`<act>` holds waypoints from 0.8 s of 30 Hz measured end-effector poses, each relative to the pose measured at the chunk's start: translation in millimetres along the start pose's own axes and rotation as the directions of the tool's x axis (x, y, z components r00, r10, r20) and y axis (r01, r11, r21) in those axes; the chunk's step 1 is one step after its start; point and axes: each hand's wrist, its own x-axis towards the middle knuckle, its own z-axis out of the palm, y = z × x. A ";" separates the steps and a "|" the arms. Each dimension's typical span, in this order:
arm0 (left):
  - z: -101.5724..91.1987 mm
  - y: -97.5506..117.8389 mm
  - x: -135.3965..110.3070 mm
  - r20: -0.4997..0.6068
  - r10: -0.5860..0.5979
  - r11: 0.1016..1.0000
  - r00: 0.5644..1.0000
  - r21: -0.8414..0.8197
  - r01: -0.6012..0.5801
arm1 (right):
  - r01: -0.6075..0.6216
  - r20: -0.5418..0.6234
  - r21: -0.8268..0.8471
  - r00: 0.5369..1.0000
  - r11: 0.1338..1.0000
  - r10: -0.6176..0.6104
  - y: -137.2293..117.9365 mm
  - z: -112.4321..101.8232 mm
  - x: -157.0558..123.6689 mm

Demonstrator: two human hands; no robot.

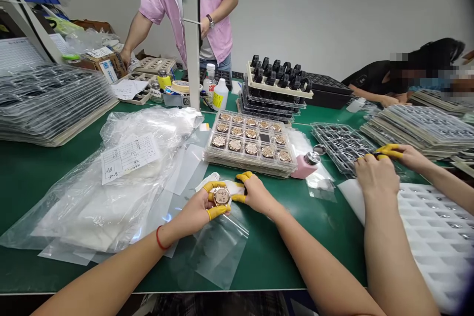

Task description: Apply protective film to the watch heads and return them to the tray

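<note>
My left hand [194,211], in yellow finger cots, grips a rose-gold watch head [221,196] between thumb and fingers. Its back, printed with a CE mark, faces up. Just right of it my right hand [259,196], also in yellow finger cots, has its fingers closed on a white cloth [234,188]. Part of that cloth lies behind the watch head. A small dark spot shows at the right fingertips; I cannot tell what it is. Beneath my hands lies a clear zip bag [222,256]. Beyond them stands a stacked tray [252,162] with several rose-gold watch heads in its compartments.
A pink pump bottle [304,170] stands right of the tray. Large plastic bags [85,207] with a paper slip cover the left. Stacked trays [48,113] rise at far left. A co-worker's hands [377,173] work at right near a white foam tray [425,247]. A pink-shirted person stands opposite.
</note>
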 end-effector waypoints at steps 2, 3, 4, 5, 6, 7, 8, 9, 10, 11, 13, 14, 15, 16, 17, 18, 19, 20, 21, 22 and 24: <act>-0.9 -3.0 0.7 -0.005 0.019 1.000 1.000 0.013 -0.019 | -0.023 0.035 0.012 0.999 1.000 0.023 4.3 4.3 1.7; -1.4 -4.1 1.1 -0.010 0.030 0.999 0.999 0.027 -0.030 | -0.040 0.049 0.025 0.998 0.999 0.039 4.6 5.9 2.0; -1.8 -4.9 1.5 -0.017 0.040 0.998 0.999 0.044 -0.039 | -0.070 0.062 0.039 0.996 0.997 0.067 3.9 6.7 1.9; -2.2 -5.1 1.8 -0.027 0.046 0.997 0.999 0.061 -0.044 | -0.111 0.060 0.052 0.992 0.992 0.108 2.4 6.3 1.2; -2.5 -5.0 2.1 -0.040 0.050 0.996 0.998 0.074 -0.047 | -0.149 0.031 0.072 0.989 0.986 0.147 -0.1 4.6 -0.1; -2.7 -4.6 2.3 -0.053 0.053 0.995 0.997 0.083 -0.049 | -0.167 -0.024 0.106 0.985 0.980 0.170 -3.6 2.0 -2.2; -2.8 -3.9 2.3 -0.066 0.058 0.995 0.996 0.088 -0.052 | -0.156 -0.097 0.157 0.980 0.975 0.173 -8.2 -1.3 -5.1; -2.8 -3.3 2.2 -0.071 0.063 0.994 0.996 0.091 -0.056 | -0.111 -0.173 0.211 0.974 0.971 0.149 -14.0 -4.6 -8.8; -2.6 -2.9 2.0 -0.069 0.070 0.994 0.995 0.091 -0.064 | -0.040 -0.236 0.252 0.966 0.967 0.102 -20.5 -7.4 -13.0; -2.4 -2.9 1.7 -0.064 0.081 0.993 0.995 0.091 -0.075 | 0.044 -0.277 0.269 0.960 0.962 0.034 -27.5 -9.1 -17.5; -2.1 -4.6 1.2 -0.056 0.102 0.989 0.993 0.110 -0.096 | 0.174 -0.291 0.237 0.951 0.956 -0.101 -40.2 -8.5 -25.4; -2.0 -6.3 1.1 -0.056 0.113 0.986 0.992 0.126 -0.105 | 0.205 -0.280 0.200 0.949 0.958 -0.144 -44.8 -6.3 -28.2; -2.2 -8.5 1.2 -0.056 0.124 0.983 0.991 0.143 -0.115 | 0.211 -0.268 0.159 0.949 0.965 -0.164 -47.9 -3.1 -29.9; -2.4 -10.9 1.4 -0.055 0.130 0.980 0.990 0.158 -0.120 | 0.192 -0.257 0.125 0.954 0.974 -0.155 -49.5 0.6 -30.4; -2.6 -13.1 1.7 -0.046 0.129 0.978 0.991 0.170 -0.120 | 0.156 -0.246 0.100 0.961 0.983 -0.128 -49.8 4.3 -29.9; -2.7 -15.0 2.1 -0.030 0.123 0.978 0.992 0.172 -0.116 | 0.115 -0.238 0.084 0.967 0.990 -0.092 -49.1 7.5 -28.7; -2.7 -16.2 2.5 -0.011 0.116 0.980 0.993 0.164 -0.113 | 0.078 -0.235 0.082 0.970 0.994 -0.057 -47.7 9.9 -26.9; -2.4 -16.6 2.7 0.009 0.110 0.982 0.994 0.153 -0.110 | 0.051 -0.233 0.099 0.972 0.994 -0.027 -45.9 11.2 -24.9; -1.9 -16.1 2.8 0.025 0.104 0.984 0.994 0.143 -0.107 | 0.037 -0.228 0.135 0.974 0.990 -0.006 -43.7 11.2 -22.6; -1.2 -14.9 2.7 0.033 0.101 0.986 0.994 0.133 -0.105 | 0.037 -0.222 0.192 0.975 0.981 0.007 -41.0 9.8 -20.4; 0.4 -10.9 1.8 0.026 0.102 0.989 0.994 0.109 -0.104 | 0.049 -0.213 0.370 0.976 0.928 0.034 -33.2 3.6 -15.8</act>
